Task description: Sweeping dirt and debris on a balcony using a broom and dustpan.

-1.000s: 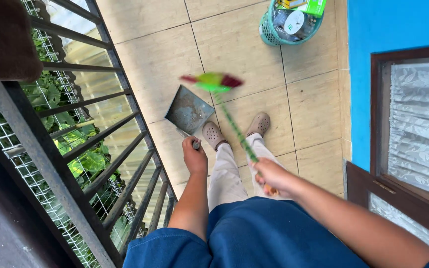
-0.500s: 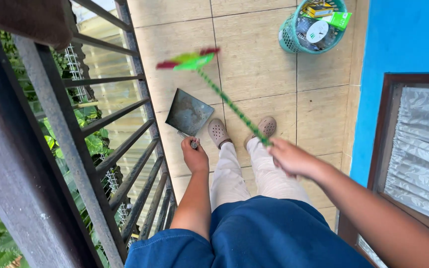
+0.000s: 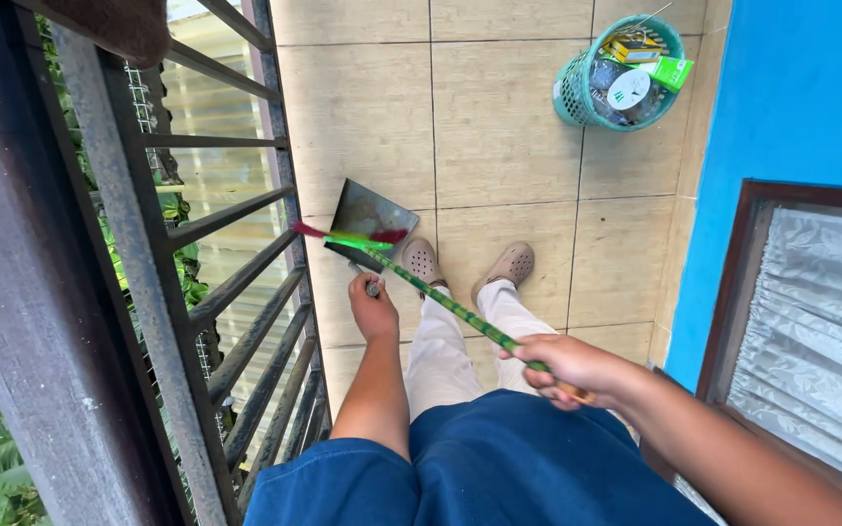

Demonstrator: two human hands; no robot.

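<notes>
Tiled balcony floor [image 3: 499, 127], beige, seen from above; dark metal railing [image 3: 236, 292] along nine o'clock, blue wall [image 3: 791, 97] and a curtained window [image 3: 811, 341] at three o'clock.

Nearest: right hand [image 3: 572, 368] at five o'clock, fingers wrapped tight round the green patterned broom handle [image 3: 450, 310]. Handle runs up toward ten o'clock, ending in a green and red broom head [image 3: 348, 239] that looks raised off the tiles, just over the dustpan.

Left hand [image 3: 372, 312], centre, clenched on the short dustpan handle. Dark dustpan [image 3: 372, 216] tilted, its far edge to the floor, just ahead of two beige clogs [image 3: 470, 263].

Far, at one o'clock: teal mesh waste basket [image 3: 616, 73] against the wall, holding packets and scraps, well apart from the pan.

Judgement: sweeping into the pan is the step in hand. Next move calls for lowering the head to the tiles and drawing it to the pan's edge, pan held steady.
</notes>
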